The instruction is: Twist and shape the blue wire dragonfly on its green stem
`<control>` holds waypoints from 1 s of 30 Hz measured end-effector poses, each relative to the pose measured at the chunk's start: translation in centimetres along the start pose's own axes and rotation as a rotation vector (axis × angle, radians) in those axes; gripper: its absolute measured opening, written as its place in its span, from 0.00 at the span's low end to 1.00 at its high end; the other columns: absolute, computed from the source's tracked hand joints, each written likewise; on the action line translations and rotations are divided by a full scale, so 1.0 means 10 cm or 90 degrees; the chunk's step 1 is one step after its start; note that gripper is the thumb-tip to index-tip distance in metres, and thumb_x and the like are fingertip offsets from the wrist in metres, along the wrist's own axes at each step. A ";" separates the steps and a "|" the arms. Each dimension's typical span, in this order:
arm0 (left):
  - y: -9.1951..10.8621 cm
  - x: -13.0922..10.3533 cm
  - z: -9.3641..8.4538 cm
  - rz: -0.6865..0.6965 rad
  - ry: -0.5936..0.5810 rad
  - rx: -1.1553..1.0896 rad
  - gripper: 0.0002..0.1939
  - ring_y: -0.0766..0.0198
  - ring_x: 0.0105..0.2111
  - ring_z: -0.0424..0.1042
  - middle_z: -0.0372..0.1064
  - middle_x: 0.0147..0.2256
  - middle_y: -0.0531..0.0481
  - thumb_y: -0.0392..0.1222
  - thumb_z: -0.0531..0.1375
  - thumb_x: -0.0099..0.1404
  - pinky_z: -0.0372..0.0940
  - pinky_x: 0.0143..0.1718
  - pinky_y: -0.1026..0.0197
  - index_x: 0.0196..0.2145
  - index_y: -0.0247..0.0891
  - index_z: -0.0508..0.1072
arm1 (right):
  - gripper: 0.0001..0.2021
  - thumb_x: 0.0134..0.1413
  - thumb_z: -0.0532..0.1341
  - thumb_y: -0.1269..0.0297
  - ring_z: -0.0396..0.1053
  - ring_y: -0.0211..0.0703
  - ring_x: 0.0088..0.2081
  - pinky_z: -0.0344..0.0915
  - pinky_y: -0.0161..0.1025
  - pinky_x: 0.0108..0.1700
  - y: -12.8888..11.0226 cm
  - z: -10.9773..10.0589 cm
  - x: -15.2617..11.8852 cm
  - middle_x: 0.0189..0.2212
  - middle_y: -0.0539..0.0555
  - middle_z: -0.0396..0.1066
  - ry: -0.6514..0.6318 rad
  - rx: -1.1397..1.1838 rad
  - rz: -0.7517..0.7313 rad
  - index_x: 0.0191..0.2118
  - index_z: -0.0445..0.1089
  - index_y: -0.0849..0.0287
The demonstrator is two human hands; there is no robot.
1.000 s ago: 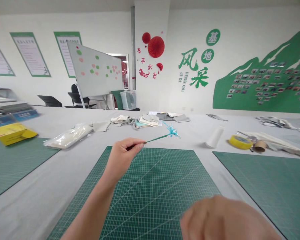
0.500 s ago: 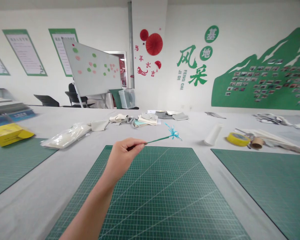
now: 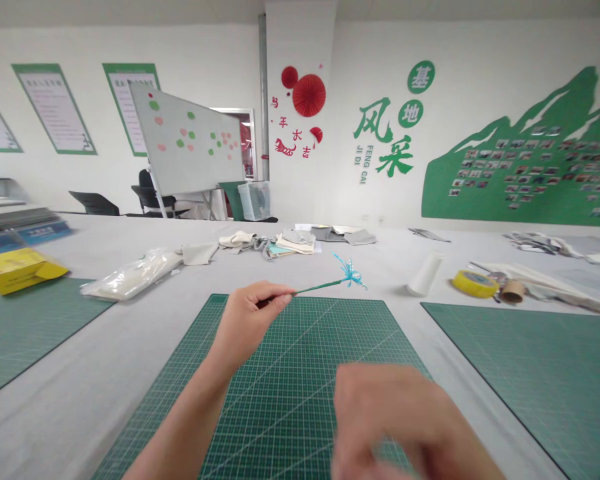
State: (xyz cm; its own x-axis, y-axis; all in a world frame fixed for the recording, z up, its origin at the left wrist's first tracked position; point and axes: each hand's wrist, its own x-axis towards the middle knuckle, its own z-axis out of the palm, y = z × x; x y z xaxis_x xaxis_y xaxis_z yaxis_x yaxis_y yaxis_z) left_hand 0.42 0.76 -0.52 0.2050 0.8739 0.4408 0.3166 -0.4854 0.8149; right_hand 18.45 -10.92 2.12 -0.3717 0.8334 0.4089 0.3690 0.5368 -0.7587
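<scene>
A long table (image 3: 80,360) under pale cloth carries a green gridded cutting mat (image 3: 290,400) in front of the person. Behind the table is a translucent plastic bin (image 3: 255,201), its contents unclear. On the table's left side, a clear bag (image 3: 133,275) holds off-white material, near a yellow box (image 3: 23,270) whose inside is hidden. The right hand (image 3: 390,413), blurred, curls low over the mat; I cannot tell if it grips anything. The left hand (image 3: 253,320) pinches one end of a slim green stem (image 3: 320,287), held nearly level, its long axis running rightward and slightly away, ending in blue loops (image 3: 350,272).
</scene>
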 end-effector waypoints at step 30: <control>0.04 -0.11 0.19 0.085 0.056 0.192 0.08 0.65 0.28 0.68 0.72 0.28 0.52 0.40 0.55 0.61 0.61 0.30 0.64 0.29 0.39 0.74 | 0.11 0.57 0.52 0.72 0.63 0.35 0.22 0.54 0.33 0.26 0.60 0.27 0.38 0.19 0.50 0.66 0.291 -0.536 -0.159 0.34 0.73 0.58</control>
State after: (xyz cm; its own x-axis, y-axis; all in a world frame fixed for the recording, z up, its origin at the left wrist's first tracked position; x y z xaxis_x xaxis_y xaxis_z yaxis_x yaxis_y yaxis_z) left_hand 2.08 -0.41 -1.40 0.1862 0.7948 0.5776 0.5554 -0.5701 0.6054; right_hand 16.92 -4.93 -2.25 -0.2217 0.5591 0.7989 0.8759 0.4742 -0.0888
